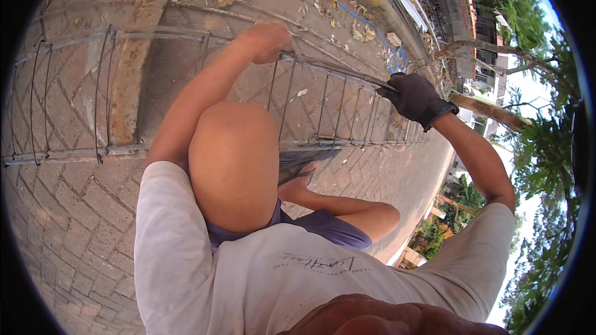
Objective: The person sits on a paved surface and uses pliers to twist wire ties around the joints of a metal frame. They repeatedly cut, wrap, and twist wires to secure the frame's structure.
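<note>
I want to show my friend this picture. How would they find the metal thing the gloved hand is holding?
Start at the long rebar cage lying across the brick paving. Follow its top bar rightward to the right hand in a black glove. The thin hooked metal tool pokes out from that glove along the bar, slimmer than the cage's rods and gripped, not tied in.

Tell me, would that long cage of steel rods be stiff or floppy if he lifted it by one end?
The rod cage would probably sag a little: it is very long and its bars look thin. The many cross loops likely keep its shape. It seems heavy, and both the bare left hand and gloved right hand grip it.
</note>
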The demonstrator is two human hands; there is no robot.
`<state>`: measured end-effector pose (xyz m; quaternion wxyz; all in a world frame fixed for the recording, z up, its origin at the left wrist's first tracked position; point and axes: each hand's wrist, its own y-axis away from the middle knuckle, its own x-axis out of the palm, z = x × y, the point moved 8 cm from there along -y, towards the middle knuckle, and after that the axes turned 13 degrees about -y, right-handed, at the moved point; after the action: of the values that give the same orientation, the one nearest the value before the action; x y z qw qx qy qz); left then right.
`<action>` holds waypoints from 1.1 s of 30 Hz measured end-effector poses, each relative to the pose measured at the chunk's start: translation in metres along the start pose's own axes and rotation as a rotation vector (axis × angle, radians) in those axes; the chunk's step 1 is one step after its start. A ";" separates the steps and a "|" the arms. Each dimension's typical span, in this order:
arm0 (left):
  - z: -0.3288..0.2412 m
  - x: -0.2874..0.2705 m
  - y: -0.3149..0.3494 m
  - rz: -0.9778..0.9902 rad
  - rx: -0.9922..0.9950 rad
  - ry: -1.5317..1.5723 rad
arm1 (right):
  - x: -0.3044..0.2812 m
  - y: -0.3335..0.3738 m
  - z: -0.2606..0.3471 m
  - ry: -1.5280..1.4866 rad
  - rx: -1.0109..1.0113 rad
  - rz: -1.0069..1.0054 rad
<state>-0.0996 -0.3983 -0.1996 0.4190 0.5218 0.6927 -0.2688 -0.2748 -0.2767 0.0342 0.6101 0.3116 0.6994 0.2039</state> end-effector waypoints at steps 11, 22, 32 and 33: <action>0.000 0.002 -0.002 -0.046 0.021 -0.073 | 0.030 -0.023 -0.041 -0.188 -0.137 0.044; -0.005 -0.012 0.007 -0.161 0.033 -0.031 | -0.018 0.005 0.012 0.053 -0.476 -0.151; 0.003 0.003 -0.003 -0.093 0.001 -0.049 | 0.040 0.018 0.012 -0.611 0.356 0.568; 0.004 0.000 -0.003 -0.083 -0.015 -0.049 | 0.044 0.030 0.013 -0.753 0.541 0.682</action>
<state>-0.1011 -0.4029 -0.2021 0.4281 0.4827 0.7054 -0.2934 -0.2591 -0.2255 0.0199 0.6155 0.7156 0.3211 0.0777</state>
